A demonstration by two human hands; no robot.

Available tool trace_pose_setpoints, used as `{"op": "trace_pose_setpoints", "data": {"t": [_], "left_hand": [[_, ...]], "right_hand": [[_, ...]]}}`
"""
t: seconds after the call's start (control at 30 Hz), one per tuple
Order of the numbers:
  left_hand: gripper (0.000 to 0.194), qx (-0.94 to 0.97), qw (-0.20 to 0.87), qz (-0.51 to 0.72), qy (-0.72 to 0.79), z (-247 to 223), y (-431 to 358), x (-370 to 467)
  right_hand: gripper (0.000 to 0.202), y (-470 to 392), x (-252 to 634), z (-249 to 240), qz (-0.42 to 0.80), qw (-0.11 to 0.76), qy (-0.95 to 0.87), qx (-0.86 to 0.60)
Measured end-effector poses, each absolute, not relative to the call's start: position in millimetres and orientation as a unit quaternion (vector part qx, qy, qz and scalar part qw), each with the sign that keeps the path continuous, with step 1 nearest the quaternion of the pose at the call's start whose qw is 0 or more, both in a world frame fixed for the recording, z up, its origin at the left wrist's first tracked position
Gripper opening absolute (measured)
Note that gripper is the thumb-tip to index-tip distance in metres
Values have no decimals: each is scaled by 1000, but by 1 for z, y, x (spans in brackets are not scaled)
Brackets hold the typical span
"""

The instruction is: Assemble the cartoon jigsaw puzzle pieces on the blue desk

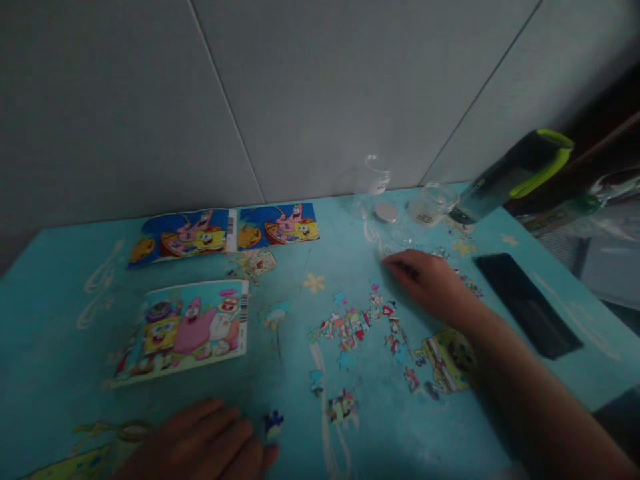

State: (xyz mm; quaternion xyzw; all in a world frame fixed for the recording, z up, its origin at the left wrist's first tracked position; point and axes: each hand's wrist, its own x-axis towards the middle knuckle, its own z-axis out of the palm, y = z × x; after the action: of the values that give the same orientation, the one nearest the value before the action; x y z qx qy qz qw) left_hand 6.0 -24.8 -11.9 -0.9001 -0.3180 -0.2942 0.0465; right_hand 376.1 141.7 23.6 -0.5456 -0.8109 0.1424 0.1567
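My left hand (200,443) lies flat on the blue table, fingers stretched out, just left of a small joined bit of dark blue and pale jigsaw pieces (273,424). Further off, my right hand (425,280) is lowered over the tabletop with its fingertips pressed together; whatever they may hold is hidden. Between the hands is a loose heap of jigsaw pieces (350,325). A small cluster of pieces (343,407) sits nearer me. More pieces (470,283) show partly behind my right hand. To the left lies a cartoon picture sheet (190,330).
Two blue cartoon pictures (187,233) (279,225) lie by the wall. Clear plastic jars (375,180) (430,205) and a silver lid (385,213) stand at the back. A dark bottle (510,175) is at the back right, a black phone-like slab (527,303) on the right.
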Motion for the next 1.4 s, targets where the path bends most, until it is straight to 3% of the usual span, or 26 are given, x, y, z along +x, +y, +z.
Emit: {"op": "trace_pose_setpoints", "data": {"t": [0.17,0.43,1.4], "left_hand": [[29,-915,33,-263,-303,6,-16,15],[29,-922,47,-255,-287,-1,-13,21],[29,-927,35,-232,-293,3,-14,22]], "right_hand": [[25,147,381,20,166,166,-819,-524],[19,145,377,21,248,169,-837,-458],[24,152,385,14,244,150,-842,-458]]}}
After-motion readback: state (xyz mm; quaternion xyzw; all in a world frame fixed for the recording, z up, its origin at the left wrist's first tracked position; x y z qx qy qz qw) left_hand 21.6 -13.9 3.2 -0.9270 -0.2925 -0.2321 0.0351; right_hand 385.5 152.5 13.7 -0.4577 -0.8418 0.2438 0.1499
